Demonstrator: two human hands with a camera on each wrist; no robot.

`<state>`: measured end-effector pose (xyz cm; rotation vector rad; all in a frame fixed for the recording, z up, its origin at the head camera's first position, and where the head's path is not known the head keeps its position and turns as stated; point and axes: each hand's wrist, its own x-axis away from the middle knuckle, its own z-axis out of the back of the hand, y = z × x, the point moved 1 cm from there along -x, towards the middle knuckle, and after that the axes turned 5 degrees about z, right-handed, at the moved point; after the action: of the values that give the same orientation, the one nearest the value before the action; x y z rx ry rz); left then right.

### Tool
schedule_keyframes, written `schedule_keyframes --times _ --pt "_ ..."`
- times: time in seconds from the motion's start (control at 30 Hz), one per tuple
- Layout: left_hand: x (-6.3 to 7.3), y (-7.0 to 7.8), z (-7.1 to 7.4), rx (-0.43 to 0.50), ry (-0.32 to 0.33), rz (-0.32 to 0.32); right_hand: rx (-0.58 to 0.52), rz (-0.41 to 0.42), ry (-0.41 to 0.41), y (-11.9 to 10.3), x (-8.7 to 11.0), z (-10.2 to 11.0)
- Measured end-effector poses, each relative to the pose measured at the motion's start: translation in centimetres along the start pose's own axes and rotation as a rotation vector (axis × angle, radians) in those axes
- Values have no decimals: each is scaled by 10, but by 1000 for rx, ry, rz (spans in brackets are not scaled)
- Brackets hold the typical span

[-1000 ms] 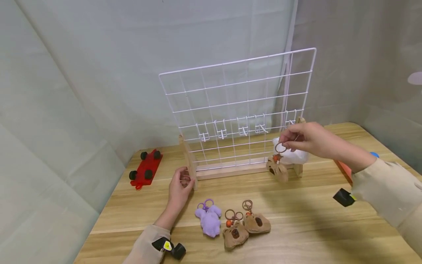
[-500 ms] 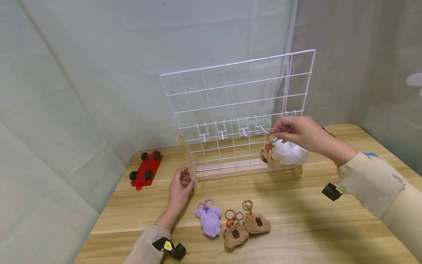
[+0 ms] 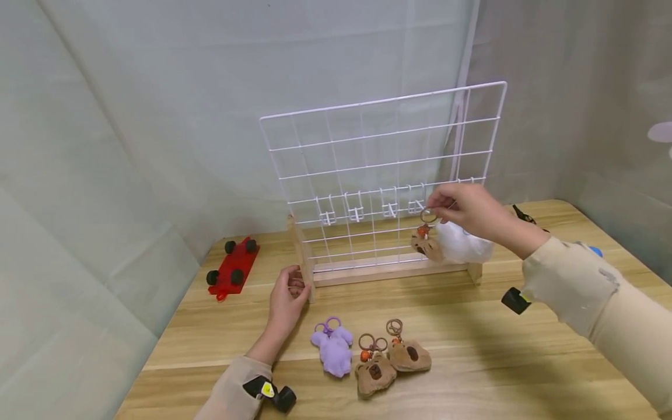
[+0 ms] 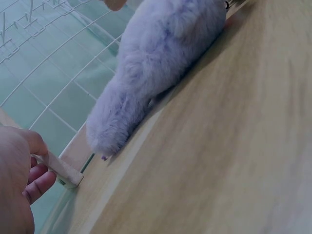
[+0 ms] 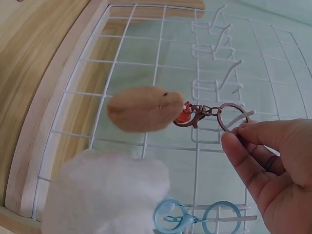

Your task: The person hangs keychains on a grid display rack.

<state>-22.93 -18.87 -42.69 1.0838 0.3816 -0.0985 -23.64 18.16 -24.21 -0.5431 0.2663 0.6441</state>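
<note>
At right before the rack (image 3: 381, 101), a brown charm (image 5: 144, 108), probably light and soft, hung by its ring (image 5: 219, 116), likely the best hold, from the right hand's (image 3: 467, 207) pinch while the left hand (image 3: 285, 300) gripped a post (image 3: 299, 248).

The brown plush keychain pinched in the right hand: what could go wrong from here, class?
1. The right hand pinches only the ring of the brown plush keychain, which might slip or miss the nearby hook.
2. The white plush keychain hangs close by and could get bumped.
3. The left hand grips one side of the wooden stand; a push near the other side might shift it.
</note>
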Motion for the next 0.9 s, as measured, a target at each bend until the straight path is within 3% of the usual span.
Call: schedule_keyframes --times 0.63,0.9 --pt "0 -1 -4 -11 13 -29 41 4 -16 3 -6 -3" --pt "0 -2 -4 -6 4 -7 52 5 -28 4 -8 -2"
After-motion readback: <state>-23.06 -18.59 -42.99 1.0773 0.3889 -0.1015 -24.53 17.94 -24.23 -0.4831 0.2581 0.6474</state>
